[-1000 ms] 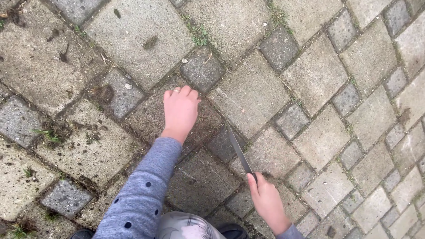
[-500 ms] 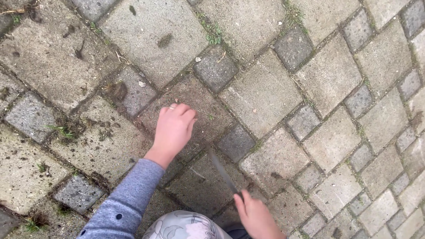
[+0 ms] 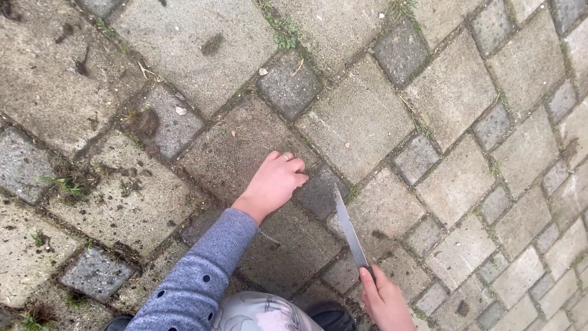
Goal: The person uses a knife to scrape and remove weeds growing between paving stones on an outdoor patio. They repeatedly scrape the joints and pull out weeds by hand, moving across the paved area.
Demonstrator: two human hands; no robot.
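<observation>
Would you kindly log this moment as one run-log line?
left hand: flat on paving stones | right hand: grips knife | blade tip at joint

Left hand (image 3: pixel 274 184) nearer knife (image 3: pixel 350 230)

- Scene is lit evenly by soft, flat daylight; no direct sun is seen.
- Shadows are faint, only a weak one under the left hand (image 3: pixel 274 182).
- A dull sheen is carried by the knife blade (image 3: pixel 350 230); no hard glare.
- Paving stones (image 3: pixel 361 116) are rendered sharp; slight softness is noted at the bottom edge.
</observation>
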